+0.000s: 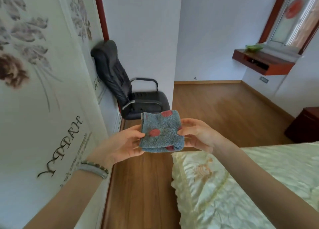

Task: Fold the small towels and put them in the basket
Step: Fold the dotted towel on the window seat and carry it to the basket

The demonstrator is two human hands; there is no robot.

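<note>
Bedroom w/ a warm brown wood-plank floor (215, 108) & plain white walls. We hold the small blue-grey fluffy towel w/ red dots (161, 130) up in mid-air in front of us, over the floor & near the bed's corner. It's folded into a thick, squarish pad; doubled layers show along its bottom edge. Our left hand (124, 142) pinches the towel's left edge, thumb on the front face, fingers curled behind. Our right hand (196, 134) pinches the right edge, thumb tip on the front, other fingers behind & partly hidden. The towel touches nothing but our two hands. A pale grey-green bead bracelet (96, 170) sits on our left wrist.

Lower right: bed w/ pale green quilted satin cover (259, 185), w/ a frilled pillow of the same fabric (198, 177) at its near corner. Left side: white wardrobe door w/ printed brown-grey flowers & "HAPPY" lettering (43, 90). Behind the towel, a black padded office chair w/ metal armrests (138, 97) stands by the wall. Far right: red-brown wooden wall shelf (265, 65) under a red-framed window (293, 16), w/ a green item (254, 47) on top, too blurred to ID. Dark red wooden cabinet (305, 125) at the right edge.
</note>
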